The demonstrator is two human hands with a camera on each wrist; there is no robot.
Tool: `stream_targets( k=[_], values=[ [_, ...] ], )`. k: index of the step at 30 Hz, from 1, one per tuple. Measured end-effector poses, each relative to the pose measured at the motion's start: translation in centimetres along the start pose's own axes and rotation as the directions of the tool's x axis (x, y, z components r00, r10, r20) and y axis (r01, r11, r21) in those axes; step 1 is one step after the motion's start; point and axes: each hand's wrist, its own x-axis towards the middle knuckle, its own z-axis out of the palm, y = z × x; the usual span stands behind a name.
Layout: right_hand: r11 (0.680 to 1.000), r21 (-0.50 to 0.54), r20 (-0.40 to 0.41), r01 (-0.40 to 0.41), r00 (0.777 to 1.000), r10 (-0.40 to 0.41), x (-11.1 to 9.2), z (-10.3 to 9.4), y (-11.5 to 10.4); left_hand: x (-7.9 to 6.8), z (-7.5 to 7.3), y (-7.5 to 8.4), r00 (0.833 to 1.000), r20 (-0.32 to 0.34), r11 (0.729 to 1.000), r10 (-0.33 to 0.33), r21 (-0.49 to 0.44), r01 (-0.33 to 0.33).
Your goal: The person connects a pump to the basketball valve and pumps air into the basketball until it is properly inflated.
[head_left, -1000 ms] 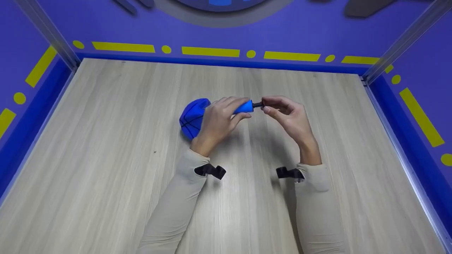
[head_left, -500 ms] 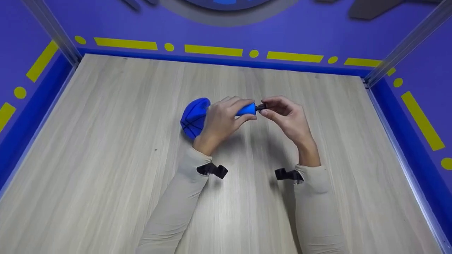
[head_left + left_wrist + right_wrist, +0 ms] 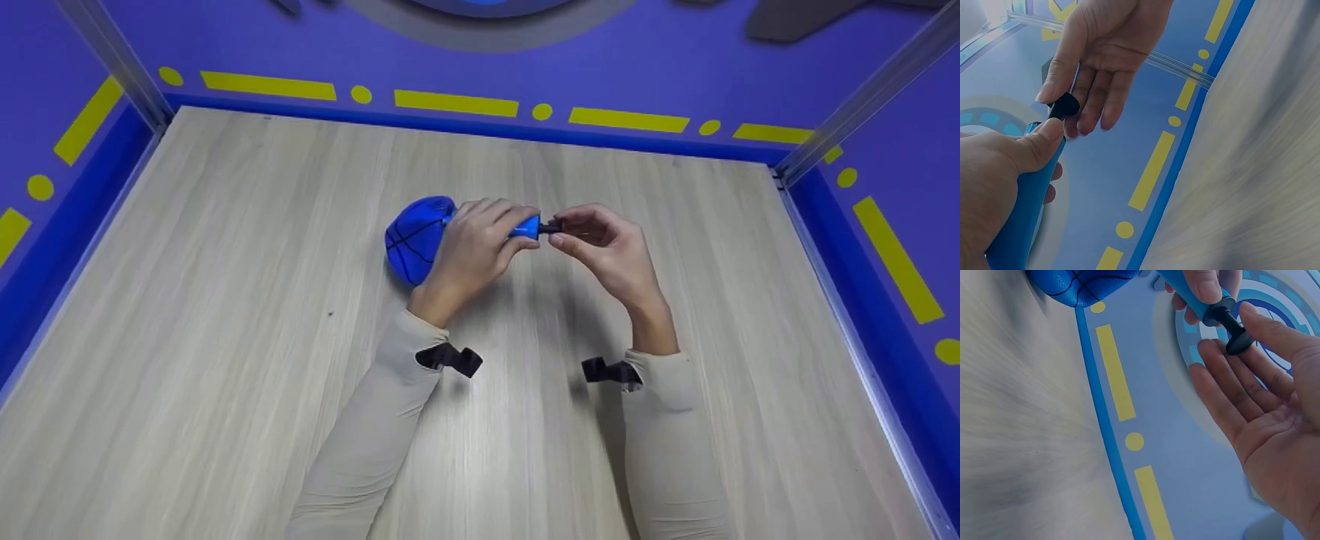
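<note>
Left hand [image 3: 474, 244] grips blue pump [image 3: 1189, 291], right hand [image 3: 613, 251] pinches its black plunger [image 3: 1232, 324], flared end [image 3: 1239, 343] visible only in wrist views.

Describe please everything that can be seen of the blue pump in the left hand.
The blue pump has a smooth, plastic-looking tubular body, a black collar and a partly exposed black rod ending in a round knob. The left hand grips the body; the right hand holds the knob. It is held sideways above the table, knob rightward; the other end is mostly hidden.
</note>
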Motion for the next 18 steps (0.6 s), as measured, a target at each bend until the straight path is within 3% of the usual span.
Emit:
stream_targets(
  k=[10, 18],
  values=[
    [0.998, -0.055, 0.021, 0.028, 0.999, -0.027, -0.3, -1.0, -0.2, -0.1, 0.1, -0.5, 1.000, -0.015, 1.000, 0.015, -0.009, -0.015],
    [1.000, -0.026, -0.073, 0.005, 0.997, -0.007, -1.0, -3.5, -0.4, -0.4, -0.7, -1.3, 0.999, -0.041, 0.999, -0.034, 0.004, 0.034]
  ],
)
